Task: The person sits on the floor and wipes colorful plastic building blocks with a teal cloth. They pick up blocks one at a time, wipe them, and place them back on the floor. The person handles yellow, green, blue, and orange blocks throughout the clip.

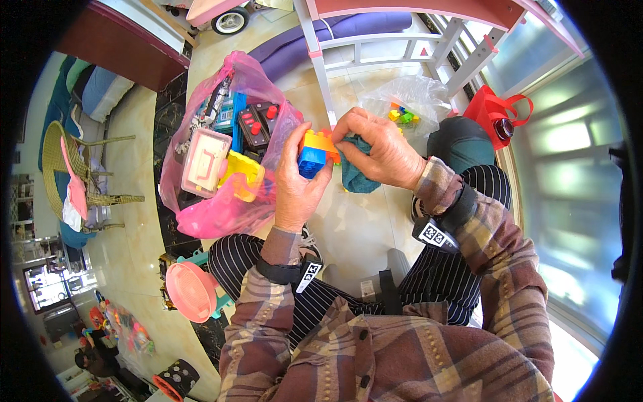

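My left hand [296, 188] grips a blue toy building block [311, 162], its thumb and fingers on opposite sides. An orange-yellow block [319, 140] sits against the top of the blue one. At their right, my right hand [379, 148] pinches a teal cloth [359, 171] that hangs down from the fingers. The right fingertips are close to the orange block's edge, and whether they touch it I cannot tell. A small red-orange part shows between the two hands, partly hidden by the fingers.
A pink plastic bag [231, 217] of toys lies at left, with a clear-lidded case [205, 162] on top. Beyond my hands, a clear bag [419, 95] holds small colored blocks. Nearby stand a white-pink frame [321, 80], a red bag [485, 113] and a pink basin-like item [191, 291].
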Tool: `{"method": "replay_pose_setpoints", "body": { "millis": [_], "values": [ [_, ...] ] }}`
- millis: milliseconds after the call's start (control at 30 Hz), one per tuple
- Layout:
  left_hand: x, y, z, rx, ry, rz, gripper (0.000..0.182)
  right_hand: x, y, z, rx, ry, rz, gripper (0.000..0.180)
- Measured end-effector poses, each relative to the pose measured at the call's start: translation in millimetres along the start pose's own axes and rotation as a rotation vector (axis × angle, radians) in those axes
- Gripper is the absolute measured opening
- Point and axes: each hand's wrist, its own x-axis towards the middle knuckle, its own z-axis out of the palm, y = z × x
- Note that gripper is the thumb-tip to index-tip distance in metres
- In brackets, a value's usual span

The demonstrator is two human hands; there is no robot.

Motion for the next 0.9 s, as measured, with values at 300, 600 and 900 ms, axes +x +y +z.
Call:
{"method": "replay_pose_setpoints", "body": {
  "millis": [300,600,900],
  "values": [
    [3,-2,7,-0.607,-0.024,-0.279,0.054,-2,-1,11,0.186,0.268,0.249,0.014],
    [7,-7,0,-0.921,0.104,-0.485,0.041,-8,-5,28,-0.046,0.082,-0.144,0.013],
    [9,-13,-3,-1.052,0.199,-0.709,0.035,-4,-5,24,0.067,0.258,0.002,0.017]
  ]
}}
